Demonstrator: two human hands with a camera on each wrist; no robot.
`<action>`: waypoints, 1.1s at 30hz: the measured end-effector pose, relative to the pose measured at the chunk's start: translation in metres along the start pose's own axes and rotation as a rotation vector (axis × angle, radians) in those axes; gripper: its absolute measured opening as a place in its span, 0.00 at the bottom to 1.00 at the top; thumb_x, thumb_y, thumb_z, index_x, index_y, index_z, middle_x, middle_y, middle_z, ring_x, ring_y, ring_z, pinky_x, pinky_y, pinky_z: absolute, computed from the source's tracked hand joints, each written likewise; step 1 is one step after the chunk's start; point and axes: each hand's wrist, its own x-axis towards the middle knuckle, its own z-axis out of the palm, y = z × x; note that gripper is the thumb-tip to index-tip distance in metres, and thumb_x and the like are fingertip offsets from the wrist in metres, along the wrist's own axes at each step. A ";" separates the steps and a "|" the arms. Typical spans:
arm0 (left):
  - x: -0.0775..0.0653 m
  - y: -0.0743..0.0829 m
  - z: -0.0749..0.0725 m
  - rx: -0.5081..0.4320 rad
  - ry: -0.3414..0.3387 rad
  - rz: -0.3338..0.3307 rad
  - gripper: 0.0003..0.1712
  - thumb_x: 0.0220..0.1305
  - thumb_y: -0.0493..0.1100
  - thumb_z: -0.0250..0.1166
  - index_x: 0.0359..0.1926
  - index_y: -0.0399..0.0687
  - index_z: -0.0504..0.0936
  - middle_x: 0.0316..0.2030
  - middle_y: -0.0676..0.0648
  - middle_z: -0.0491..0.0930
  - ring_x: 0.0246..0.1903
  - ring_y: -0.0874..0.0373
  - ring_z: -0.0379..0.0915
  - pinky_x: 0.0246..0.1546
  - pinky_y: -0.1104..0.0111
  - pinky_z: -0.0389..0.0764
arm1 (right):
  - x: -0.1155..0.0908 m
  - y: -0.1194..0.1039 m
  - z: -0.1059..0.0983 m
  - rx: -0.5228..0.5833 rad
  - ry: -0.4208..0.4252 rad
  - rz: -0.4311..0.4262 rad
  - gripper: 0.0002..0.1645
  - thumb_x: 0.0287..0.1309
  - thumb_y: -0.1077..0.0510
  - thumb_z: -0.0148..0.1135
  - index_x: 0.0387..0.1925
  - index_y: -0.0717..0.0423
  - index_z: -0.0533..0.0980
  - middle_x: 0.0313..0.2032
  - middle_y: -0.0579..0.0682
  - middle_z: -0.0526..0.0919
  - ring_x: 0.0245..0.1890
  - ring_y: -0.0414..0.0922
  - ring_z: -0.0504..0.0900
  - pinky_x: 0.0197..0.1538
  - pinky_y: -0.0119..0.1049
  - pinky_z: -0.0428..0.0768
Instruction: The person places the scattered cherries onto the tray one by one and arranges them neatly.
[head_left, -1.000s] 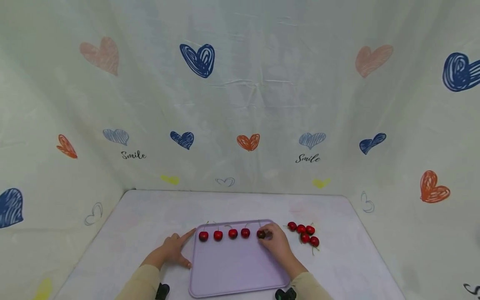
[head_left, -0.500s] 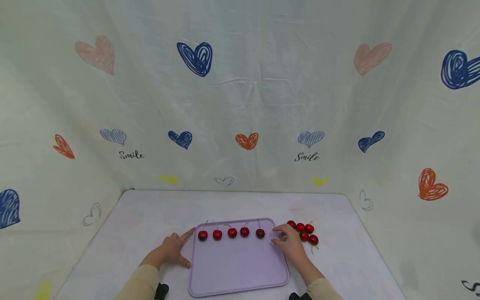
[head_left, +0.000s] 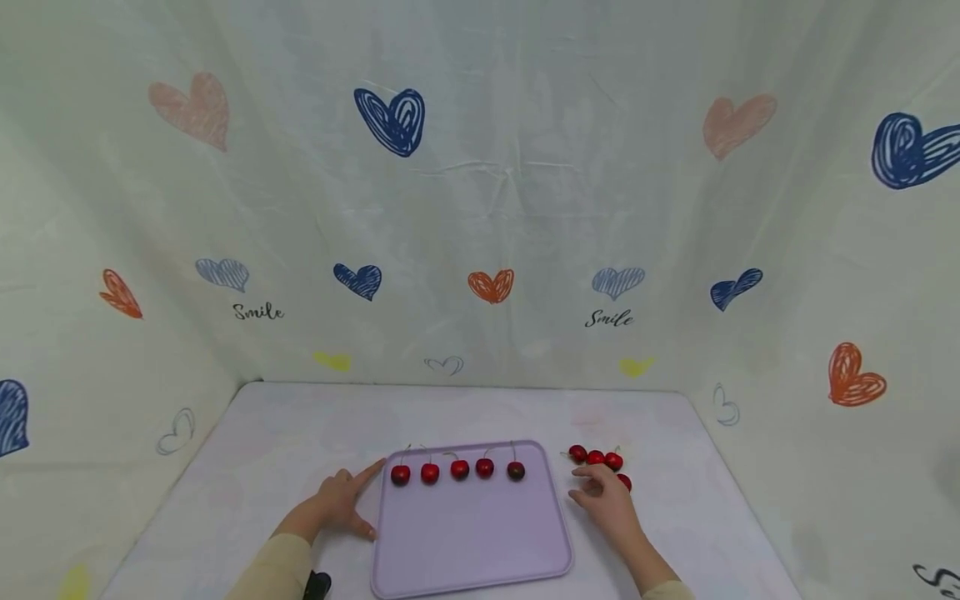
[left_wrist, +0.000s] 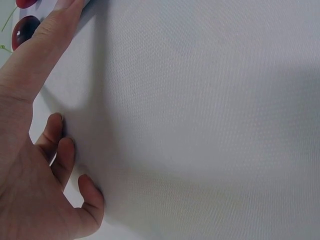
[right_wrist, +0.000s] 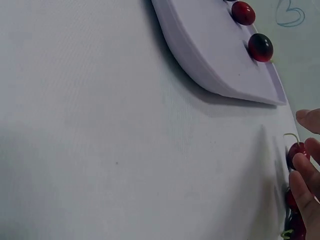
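Observation:
A lilac tray [head_left: 468,533] lies on the table, with several dark red stemmed cherries [head_left: 459,469] in a row along its far side. My left hand [head_left: 337,504] touches the tray's left edge with straight thumb and forefinger spread; in the left wrist view its other fingers [left_wrist: 65,155] bend loosely over the tabletop. To the right of the tray, my right hand [head_left: 611,507] hovers at a loose pile of cherries [head_left: 595,457], partly hiding it. Its thumb and forefinger stand apart with nothing between them. The right wrist view shows fingertips close beside a cherry [right_wrist: 294,155].
The white table [head_left: 315,417] ends at a pale curtain [head_left: 510,208] printed with hearts and the word Smile. A black strap part [head_left: 318,585] shows by the left wrist. The tray's raised rim [right_wrist: 225,95] stands left of the cherry pile.
My right hand has let go of the rightmost cherry in the tray's row and moved right to the loose pile. The left hand has stayed at the tray's edge.

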 end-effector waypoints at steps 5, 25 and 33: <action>0.000 0.000 0.001 -0.008 -0.001 -0.006 0.64 0.32 0.55 0.84 0.72 0.53 0.62 0.44 0.38 0.68 0.44 0.41 0.66 0.49 0.38 0.71 | -0.006 0.005 -0.013 -0.004 0.038 0.007 0.18 0.43 0.68 0.76 0.40 0.58 0.83 0.40 0.49 0.80 0.36 0.44 0.77 0.38 0.30 0.79; -0.005 0.008 -0.003 0.006 0.004 -0.001 0.63 0.33 0.55 0.84 0.72 0.53 0.62 0.44 0.38 0.68 0.44 0.41 0.67 0.48 0.39 0.73 | -0.009 0.015 -0.050 -0.075 0.085 0.139 0.19 0.48 0.68 0.73 0.45 0.62 0.81 0.44 0.55 0.80 0.39 0.48 0.79 0.34 0.29 0.80; -0.006 0.003 -0.004 0.009 0.024 0.045 0.64 0.32 0.57 0.83 0.72 0.51 0.62 0.41 0.39 0.67 0.40 0.43 0.65 0.48 0.41 0.73 | -0.005 0.022 -0.053 -0.101 0.055 0.181 0.18 0.50 0.66 0.72 0.45 0.62 0.80 0.45 0.55 0.78 0.40 0.49 0.77 0.32 0.30 0.78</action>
